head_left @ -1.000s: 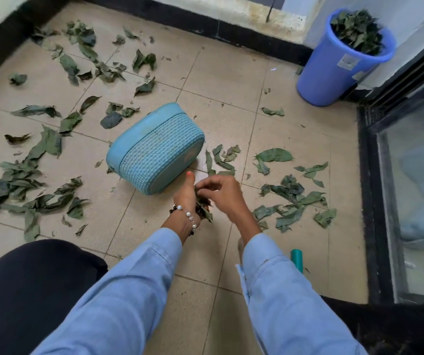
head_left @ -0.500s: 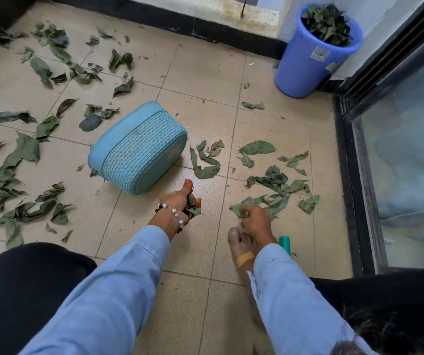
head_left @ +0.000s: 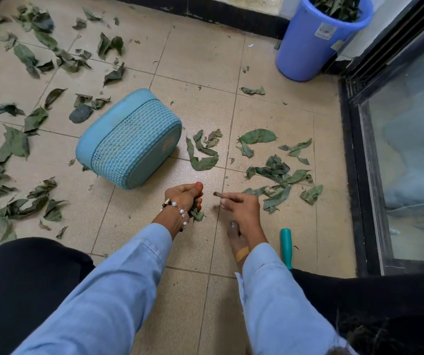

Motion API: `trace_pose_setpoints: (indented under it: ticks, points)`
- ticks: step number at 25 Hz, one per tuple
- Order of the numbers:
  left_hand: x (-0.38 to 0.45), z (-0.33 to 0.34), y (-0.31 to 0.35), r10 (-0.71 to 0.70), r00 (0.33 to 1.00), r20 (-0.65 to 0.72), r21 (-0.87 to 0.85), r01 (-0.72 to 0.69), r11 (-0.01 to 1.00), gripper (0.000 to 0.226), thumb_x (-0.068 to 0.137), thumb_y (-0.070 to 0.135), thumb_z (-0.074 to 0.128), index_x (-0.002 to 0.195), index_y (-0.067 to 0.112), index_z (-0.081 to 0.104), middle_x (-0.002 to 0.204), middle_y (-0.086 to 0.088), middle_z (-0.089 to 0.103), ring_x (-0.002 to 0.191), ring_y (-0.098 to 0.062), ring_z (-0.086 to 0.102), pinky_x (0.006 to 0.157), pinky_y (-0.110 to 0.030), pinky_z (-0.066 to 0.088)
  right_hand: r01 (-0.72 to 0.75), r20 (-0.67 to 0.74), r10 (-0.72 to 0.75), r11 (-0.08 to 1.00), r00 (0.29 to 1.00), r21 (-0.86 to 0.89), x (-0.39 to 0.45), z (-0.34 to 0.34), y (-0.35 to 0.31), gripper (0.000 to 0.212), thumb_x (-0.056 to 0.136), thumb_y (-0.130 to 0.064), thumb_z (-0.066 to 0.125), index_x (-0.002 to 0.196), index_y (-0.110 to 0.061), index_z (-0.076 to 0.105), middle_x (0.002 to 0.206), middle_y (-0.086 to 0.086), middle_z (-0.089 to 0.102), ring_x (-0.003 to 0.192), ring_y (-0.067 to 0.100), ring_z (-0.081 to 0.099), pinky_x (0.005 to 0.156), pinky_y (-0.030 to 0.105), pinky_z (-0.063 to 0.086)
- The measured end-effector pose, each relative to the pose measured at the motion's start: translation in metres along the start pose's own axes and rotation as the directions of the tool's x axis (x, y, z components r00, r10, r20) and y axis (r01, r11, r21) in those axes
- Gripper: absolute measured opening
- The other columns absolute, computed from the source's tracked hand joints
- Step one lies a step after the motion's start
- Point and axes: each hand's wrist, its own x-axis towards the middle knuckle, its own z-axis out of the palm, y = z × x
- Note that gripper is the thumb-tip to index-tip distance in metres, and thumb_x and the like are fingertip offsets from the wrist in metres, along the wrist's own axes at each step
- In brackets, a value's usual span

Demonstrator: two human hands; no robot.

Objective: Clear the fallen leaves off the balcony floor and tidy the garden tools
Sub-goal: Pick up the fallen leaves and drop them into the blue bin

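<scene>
Many leaves [head_left: 13,147] are littering tiled floor [head_left: 200,62]; blue bin [head_left: 316,39] w/ leaves; left hand [head_left: 184,198] clutching leaves, right hand [head_left: 241,208] pinching leaf bit.

Basket [head_left: 131,139] on floor, left of leaf cluster [head_left: 277,175]; bucket [head_left: 316,39] behind, holding leaves.

Green leaves [head_left: 277,175] scattered across floor tiles; teal tool handle [head_left: 286,245] lying flat
</scene>
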Motion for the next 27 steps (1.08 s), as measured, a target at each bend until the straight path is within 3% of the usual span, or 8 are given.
trace_pose_setpoints:
  ticks: [2, 9, 12, 16, 19, 22, 25, 27]
  points:
    - [0.004, 0.004, -0.001, 0.021, 0.998, -0.063, 0.006, -0.020, 1.000, 0.026, 0.090, 0.026, 0.067, 0.080, 0.001, 0.068, 0.070, -0.013, 0.064, 0.043, -0.014, 0.055, 0.046, -0.022, 0.048, 0.031, 0.183, -0.064, 0.984, 0.981, 0.177, -0.011, 0.020, -0.016, 0.017, 0.082, 0.007, 0.066, 0.098, 0.002, 0.071, 0.090, 0.016, 0.071, 0.082, 0.023, 0.069, 0.082, 0.030, 0.057]
    - [0.008, 0.008, -0.005, -0.118, 0.990, -0.071, 0.048, 0.121, 0.991, 0.045, 0.077, 0.036, 0.079, 0.091, -0.004, 0.063, 0.089, -0.022, 0.069, 0.079, -0.034, 0.070, 0.075, -0.055, 0.057, 0.424, 0.316, -0.314, 0.817, 0.895, -0.391, -0.022, 0.029, -0.032, 0.028, 0.080, 0.006, 0.059, 0.095, -0.014, 0.074, 0.088, 0.008, 0.075, 0.084, 0.020, 0.069, 0.079, 0.035, 0.055]
    - [0.008, 0.011, -0.008, -0.085, 0.995, -0.054, 0.007, 0.086, 0.996, 0.033, 0.082, 0.022, 0.077, 0.068, -0.004, 0.060, 0.065, -0.020, 0.064, 0.050, -0.026, 0.062, 0.052, -0.038, 0.057, 0.300, 0.250, -0.245, 0.930, 0.937, -0.213, -0.020, 0.015, -0.033, 0.037, 0.068, -0.013, 0.083, 0.091, -0.020, 0.054, 0.073, 0.001, 0.073, 0.069, 0.015, 0.068, 0.069, 0.030, 0.053]
    - [0.011, 0.016, -0.006, -0.089, 0.996, 0.018, -0.048, 0.090, 0.995, 0.027, 0.087, 0.013, 0.071, 0.070, -0.004, 0.057, 0.053, -0.015, 0.060, 0.034, -0.017, 0.049, 0.039, -0.020, 0.044, 0.177, -0.061, -0.223, 0.887, 0.973, -0.426, 0.020, -0.009, -0.018, 0.019, 0.078, -0.025, 0.077, 0.093, -0.018, 0.068, 0.096, 0.001, 0.068, 0.091, 0.020, 0.059, 0.078, 0.032, 0.045]
    - [0.010, 0.020, -0.009, -0.065, 0.998, 0.019, -0.035, 0.065, 0.997, 0.023, 0.089, 0.012, 0.068, 0.077, -0.005, 0.058, 0.057, -0.014, 0.061, 0.033, -0.012, 0.047, 0.037, -0.016, 0.041, 0.041, -0.076, -0.162, 0.619, 0.984, -0.784, 0.035, -0.024, 0.018, 0.040, 0.090, -0.018, 0.061, 0.130, -0.014, 0.056, 0.131, 0.017, 0.051, 0.118, 0.032, 0.046, 0.093, 0.031, 0.033]
    - [0.010, 0.020, -0.012, -0.046, 0.999, 0.005, -0.026, 0.046, 0.999, 0.018, 0.089, 0.013, 0.067, 0.085, -0.001, 0.056, 0.064, -0.014, 0.060, 0.033, -0.010, 0.046, 0.037, -0.016, 0.040, 0.185, 0.048, -0.276, 0.494, 0.960, -0.850, 0.023, -0.027, 0.039, 0.037, 0.091, -0.017, 0.038, 0.118, -0.004, 0.060, 0.120, 0.020, 0.054, 0.110, 0.031, 0.048, 0.086, 0.030, 0.035]
    - [0.012, 0.018, -0.010, -0.020, 0.999, -0.027, -0.018, 0.020, 1.000, 0.019, 0.090, 0.016, 0.067, 0.082, 0.003, 0.055, 0.065, -0.012, 0.058, 0.033, -0.009, 0.045, 0.037, -0.017, 0.039, 0.177, 0.038, -0.243, 0.583, 0.969, -0.793, 0.017, -0.023, 0.018, 0.028, 0.085, -0.001, 0.046, 0.097, -0.002, 0.071, 0.099, 0.013, 0.068, 0.084, 0.018, 0.060, 0.069, 0.020, 0.042]
    - [0.010, 0.021, -0.008, -0.001, 0.999, -0.050, 0.005, 0.001, 1.000, 0.021, 0.090, 0.021, 0.067, 0.084, 0.002, 0.057, 0.063, -0.010, 0.057, 0.035, -0.011, 0.045, 0.039, -0.018, 0.040, 0.095, 0.016, -0.102, 0.846, 0.995, -0.525, 0.018, -0.014, -0.013, 0.018, 0.082, 0.007, 0.060, 0.089, -0.004, 0.072, 0.090, 0.010, 0.072, 0.066, 0.004, 0.060, 0.063, 0.009, 0.047]
